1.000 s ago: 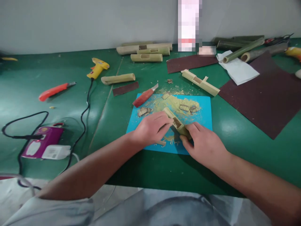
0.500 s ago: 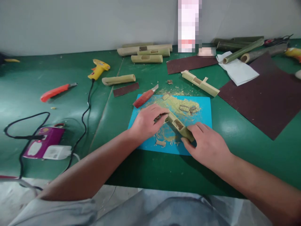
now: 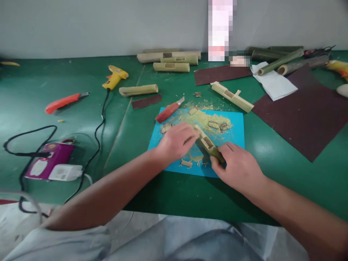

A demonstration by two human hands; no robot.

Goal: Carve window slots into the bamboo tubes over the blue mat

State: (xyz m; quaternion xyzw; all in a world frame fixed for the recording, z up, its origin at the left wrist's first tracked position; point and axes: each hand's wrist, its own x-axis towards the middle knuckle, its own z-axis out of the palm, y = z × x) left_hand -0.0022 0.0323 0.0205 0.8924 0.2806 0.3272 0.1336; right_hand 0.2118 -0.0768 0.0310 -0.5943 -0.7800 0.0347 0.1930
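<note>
My right hand point(image 3: 236, 163) is closed around the lower end of a short bamboo tube point(image 3: 208, 142), which has a rectangular opening cut in its side. The tube slants over a blue mat point(image 3: 237, 125). At its upper end my left hand point(image 3: 179, 141) is closed in a pinch, fingertips at the rim. A dark edge shows between those fingers and looks like a small piece of sandpaper point(image 3: 187, 140), mostly hidden. Pale bamboo dust point(image 3: 201, 117) and several small dusty pieces lie on the mat. A red-handled knife point(image 3: 170, 110) rests across the mat's upper left corner.
More bamboo tubes point(image 3: 171, 67) lie at the back, and a notched one point(image 3: 232, 96) beyond the mat. Brown sandpaper sheets point(image 3: 304, 119) spread at right under white paper point(image 3: 274, 85). At left are a yellow glue gun point(image 3: 115, 78), an orange cutter point(image 3: 63, 103), and a purple power strip point(image 3: 51, 159) with cords.
My left hand has shifted slightly right and up along the tube's upper end, smeared by motion. A dusty piece at the mat's left now shows. My right hand keeps its hold.
</note>
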